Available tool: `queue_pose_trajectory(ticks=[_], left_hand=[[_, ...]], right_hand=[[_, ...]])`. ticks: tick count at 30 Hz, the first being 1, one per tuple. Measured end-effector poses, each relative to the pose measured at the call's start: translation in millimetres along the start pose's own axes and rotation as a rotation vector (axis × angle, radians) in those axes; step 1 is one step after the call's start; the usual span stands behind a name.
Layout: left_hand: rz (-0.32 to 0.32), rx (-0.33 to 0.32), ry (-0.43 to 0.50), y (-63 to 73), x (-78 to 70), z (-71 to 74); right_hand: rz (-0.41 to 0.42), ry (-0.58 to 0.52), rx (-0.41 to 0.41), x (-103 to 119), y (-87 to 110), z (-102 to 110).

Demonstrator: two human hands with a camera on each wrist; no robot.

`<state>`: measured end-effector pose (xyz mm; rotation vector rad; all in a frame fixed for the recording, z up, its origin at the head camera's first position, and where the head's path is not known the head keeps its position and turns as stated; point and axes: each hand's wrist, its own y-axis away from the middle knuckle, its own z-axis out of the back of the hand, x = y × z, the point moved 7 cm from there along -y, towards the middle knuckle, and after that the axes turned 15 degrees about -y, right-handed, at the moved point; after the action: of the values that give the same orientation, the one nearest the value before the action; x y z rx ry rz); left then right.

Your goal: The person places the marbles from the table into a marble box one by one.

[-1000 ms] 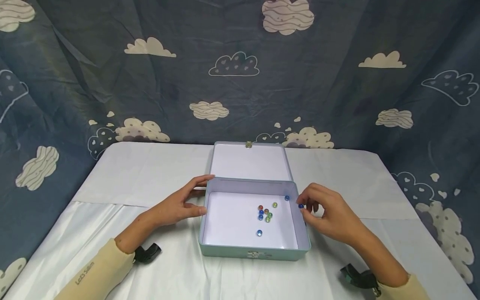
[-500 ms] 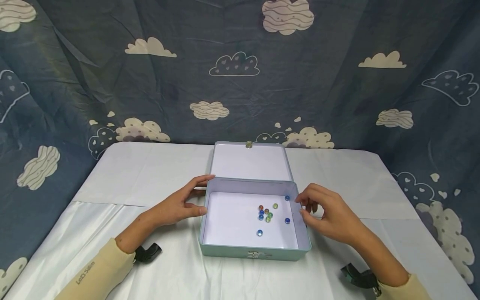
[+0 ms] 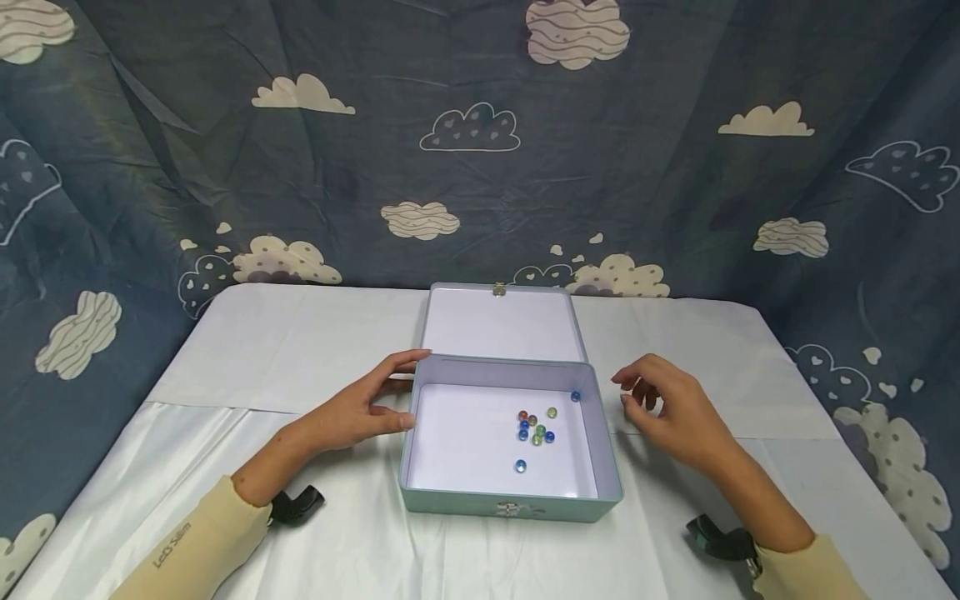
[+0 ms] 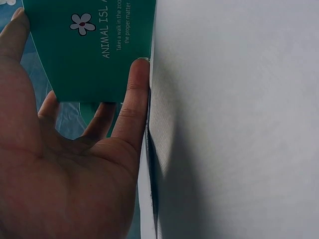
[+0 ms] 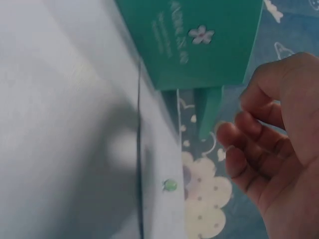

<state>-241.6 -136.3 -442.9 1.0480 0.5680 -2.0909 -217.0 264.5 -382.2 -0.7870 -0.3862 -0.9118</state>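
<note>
A green tin box (image 3: 510,505) stands on the white cloth with its lid (image 3: 501,321) laid back. Inside lie several glass marbles: a dark blue marble (image 3: 550,437) beside a green marble (image 3: 541,430), an orange-red marble (image 3: 522,415), and a blue marble (image 3: 575,397) in the far right corner. My left hand (image 3: 352,412) rests its extended fingers and thumb against the box's left wall. Just off the right wall hovers my right hand (image 3: 671,412), fingers loosely bent, nothing visible between them. A green marble (image 5: 170,185) lies on the cloth in the right wrist view.
White cloth (image 3: 315,358) covers the table around the box. Behind hangs a dark curtain (image 3: 480,183) with cloud prints. A black wrist camera (image 3: 297,506) sits by the left sleeve, and another black wrist camera (image 3: 720,542) by the right.
My right hand has let go of a dark blue marble into the box and drawn back right of the wall. That marble has rolled left to the cluster. My left hand has stayed put.
</note>
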Motion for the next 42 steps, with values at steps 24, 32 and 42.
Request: queue_pose_trajectory(ticks=[24, 32, 42], left_hand=[[-0.007, 0.003, 0.020, -1.1, -0.5, -0.7], [-0.001, 0.002, 0.017, -0.4, -0.5, -0.4], [0.004, 0.003, 0.011, -0.5, 0.7, -0.7]], right_hand=[[-0.265, 0.147, 0.142, -56.8, 11.2, -8.4], [-0.236, 0.146, 0.109, -56.7, 11.4, -8.7], [-0.223, 0.133, 0.086, -52.9, 10.6, -8.5]])
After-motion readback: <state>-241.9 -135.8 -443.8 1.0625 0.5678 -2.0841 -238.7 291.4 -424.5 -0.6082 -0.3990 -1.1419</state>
